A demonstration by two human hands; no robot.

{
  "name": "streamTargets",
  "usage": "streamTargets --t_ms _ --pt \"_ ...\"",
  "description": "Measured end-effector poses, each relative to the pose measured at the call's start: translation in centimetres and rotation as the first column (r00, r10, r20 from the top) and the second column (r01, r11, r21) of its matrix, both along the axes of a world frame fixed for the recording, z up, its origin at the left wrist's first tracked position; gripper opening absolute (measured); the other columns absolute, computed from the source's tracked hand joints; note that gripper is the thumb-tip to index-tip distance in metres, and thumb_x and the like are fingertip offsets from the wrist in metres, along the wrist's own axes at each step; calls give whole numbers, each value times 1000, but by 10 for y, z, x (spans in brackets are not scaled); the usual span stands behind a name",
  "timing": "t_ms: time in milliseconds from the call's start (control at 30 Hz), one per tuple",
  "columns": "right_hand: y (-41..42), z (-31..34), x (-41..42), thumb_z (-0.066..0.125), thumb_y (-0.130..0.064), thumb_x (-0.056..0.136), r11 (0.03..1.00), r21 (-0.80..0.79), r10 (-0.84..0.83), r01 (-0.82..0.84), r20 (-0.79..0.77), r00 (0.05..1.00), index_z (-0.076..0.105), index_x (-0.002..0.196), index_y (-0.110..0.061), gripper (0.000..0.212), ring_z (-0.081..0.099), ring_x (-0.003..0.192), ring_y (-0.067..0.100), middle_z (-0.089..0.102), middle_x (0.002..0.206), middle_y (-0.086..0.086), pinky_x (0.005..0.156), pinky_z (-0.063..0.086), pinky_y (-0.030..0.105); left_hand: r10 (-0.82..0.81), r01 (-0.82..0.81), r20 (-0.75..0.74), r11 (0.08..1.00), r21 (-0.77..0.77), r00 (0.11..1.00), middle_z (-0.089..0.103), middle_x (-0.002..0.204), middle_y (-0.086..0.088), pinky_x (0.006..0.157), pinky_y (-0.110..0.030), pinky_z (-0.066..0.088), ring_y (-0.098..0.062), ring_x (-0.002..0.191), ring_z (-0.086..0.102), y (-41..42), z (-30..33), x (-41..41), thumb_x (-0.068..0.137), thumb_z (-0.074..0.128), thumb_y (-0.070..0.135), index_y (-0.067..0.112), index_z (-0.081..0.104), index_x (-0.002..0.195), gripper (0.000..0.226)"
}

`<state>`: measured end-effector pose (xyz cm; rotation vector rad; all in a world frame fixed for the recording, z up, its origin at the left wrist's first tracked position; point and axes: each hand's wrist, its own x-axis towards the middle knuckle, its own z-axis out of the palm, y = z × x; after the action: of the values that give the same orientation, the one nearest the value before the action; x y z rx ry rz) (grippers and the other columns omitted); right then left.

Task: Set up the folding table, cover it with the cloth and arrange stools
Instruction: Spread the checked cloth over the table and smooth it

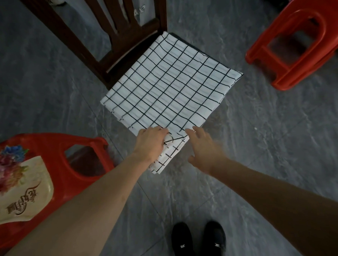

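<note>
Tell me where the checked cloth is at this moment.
In the head view the folded checked cloth lies mid-frame on the seat of the dark wooden chair, between two red stools; the left hand grips its near corner.

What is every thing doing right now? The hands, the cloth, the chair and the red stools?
Checked cloth: folded, lying on the chair seat, near corner hanging over the edge.
Left hand: gripping the cloth's near corner.
Right hand: open, fingers reaching to the cloth's edge.
Wooden chair: upright.
Right red stool: upright, nothing on it.
Left red stool: upright, a flowered item lying on it.
</note>
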<state>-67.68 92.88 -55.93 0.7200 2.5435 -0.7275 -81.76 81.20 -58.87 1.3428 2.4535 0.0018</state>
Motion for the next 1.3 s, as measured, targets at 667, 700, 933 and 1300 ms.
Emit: streamTargets --t_ms 667,700,933,1300 --pt "46 113 92 62 -19 88 985 105 -102 136 -283 954 69 100 -19 14 64 94 32 73 86 7 101 38 42 -426 374 172 887 271 888 49 111 9 69 -22 44 -4 84 51 43 194 61 97 51 14 23 52 128 32" --pt "48 127 102 61 -19 86 980 40 -172 193 -305 937 68 95 -17 11 63 89 35 71 83 9 87 44 39 -407 338 200 890 305 891 50 105 13 69 -25 48 -1 81 53 47 205 65 97 52 21 24 51 128 31" --pt "45 225 204 60 -12 89 739 -211 -669 639 -331 665 40 57 -21 39 44 54 10 46 54 -8 47 31 17 -414 369 349 910 189 841 65 112 9 84 -31 50 -11 106 60 67 274 113 77 76 41 32 48 133 63" --pt "-22 314 407 62 -29 91 432 -278 -881 858 -333 336 55 62 -3 40 48 49 13 55 54 9 49 37 37 -854 846 -39 506 170 519 68 95 10 75 -38 49 -19 96 63 176 393 277 85 59 24 32 61 96 14"
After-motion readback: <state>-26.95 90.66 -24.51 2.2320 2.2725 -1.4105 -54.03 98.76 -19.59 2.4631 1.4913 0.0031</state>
